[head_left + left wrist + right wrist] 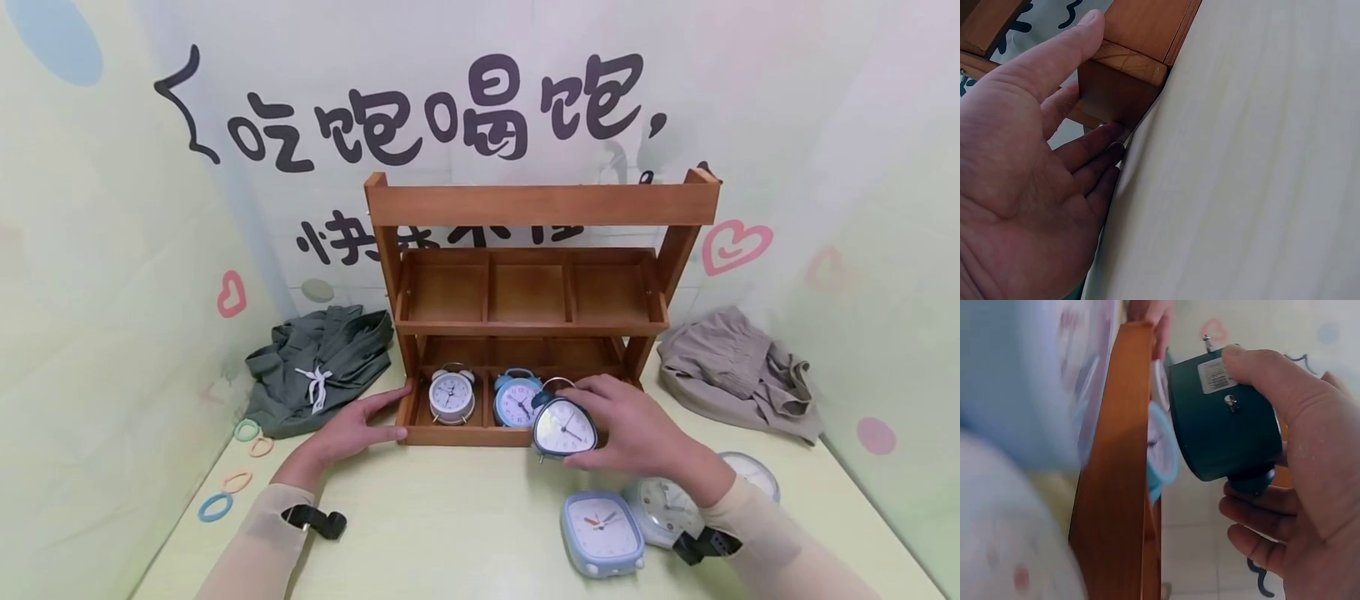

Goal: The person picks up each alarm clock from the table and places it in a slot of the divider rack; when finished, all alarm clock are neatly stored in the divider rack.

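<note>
Right hand (637, 429) pinches dark clock (565, 429) — left of palm, near front of wooden shelf (540, 206); left hand (352, 435), spread, touches its left end.

A small, screened-off booth, more like a staged set than a lived-in room. Pale sheets (112, 333) close in the left, back and right of a light table (450, 533). They carry large black Chinese lettering (495, 108), pink hearts (232, 293) and pastel spots (876, 436). Household goods stand at the table's far side and edges: a wooden shelf (540, 205), clocks (602, 531), heaped clothes (322, 371), coloured rings (215, 517). The kind of building around it cannot be told.
</note>
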Action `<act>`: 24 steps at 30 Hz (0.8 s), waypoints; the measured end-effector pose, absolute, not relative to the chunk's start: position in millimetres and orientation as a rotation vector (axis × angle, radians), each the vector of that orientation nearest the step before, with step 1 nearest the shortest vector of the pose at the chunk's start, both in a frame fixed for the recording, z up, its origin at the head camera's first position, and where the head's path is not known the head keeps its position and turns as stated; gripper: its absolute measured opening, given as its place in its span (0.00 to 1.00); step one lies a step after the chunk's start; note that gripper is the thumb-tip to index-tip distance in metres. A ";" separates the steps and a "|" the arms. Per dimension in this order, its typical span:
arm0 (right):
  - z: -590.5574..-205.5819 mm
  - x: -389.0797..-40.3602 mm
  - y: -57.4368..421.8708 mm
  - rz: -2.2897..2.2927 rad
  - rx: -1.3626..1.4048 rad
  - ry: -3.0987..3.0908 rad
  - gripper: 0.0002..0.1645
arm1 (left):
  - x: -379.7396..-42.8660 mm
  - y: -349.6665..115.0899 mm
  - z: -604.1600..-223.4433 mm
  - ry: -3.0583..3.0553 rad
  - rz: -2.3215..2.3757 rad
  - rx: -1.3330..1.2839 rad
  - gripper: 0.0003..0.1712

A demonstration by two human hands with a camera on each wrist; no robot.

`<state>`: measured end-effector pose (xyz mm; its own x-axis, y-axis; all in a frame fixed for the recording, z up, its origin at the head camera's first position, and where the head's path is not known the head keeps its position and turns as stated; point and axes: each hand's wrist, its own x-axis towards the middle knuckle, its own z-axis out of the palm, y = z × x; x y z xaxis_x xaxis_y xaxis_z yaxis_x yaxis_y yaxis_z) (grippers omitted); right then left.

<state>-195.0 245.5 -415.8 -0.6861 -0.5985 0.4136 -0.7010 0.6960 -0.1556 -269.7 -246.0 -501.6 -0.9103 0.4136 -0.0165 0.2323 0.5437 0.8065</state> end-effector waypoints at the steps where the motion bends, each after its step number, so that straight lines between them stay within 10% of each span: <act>1: -415.0 -198.0 248.1 0.421 1.013 -2.582 0.53 | -269.8 -246.3 -501.7 2.575 1.300 0.545 0.48; 24: -422.6 -253.6 301.5 0.301 0.870 -2.745 0.49 | -270.0 -247.7 -501.9 2.552 1.328 0.537 0.49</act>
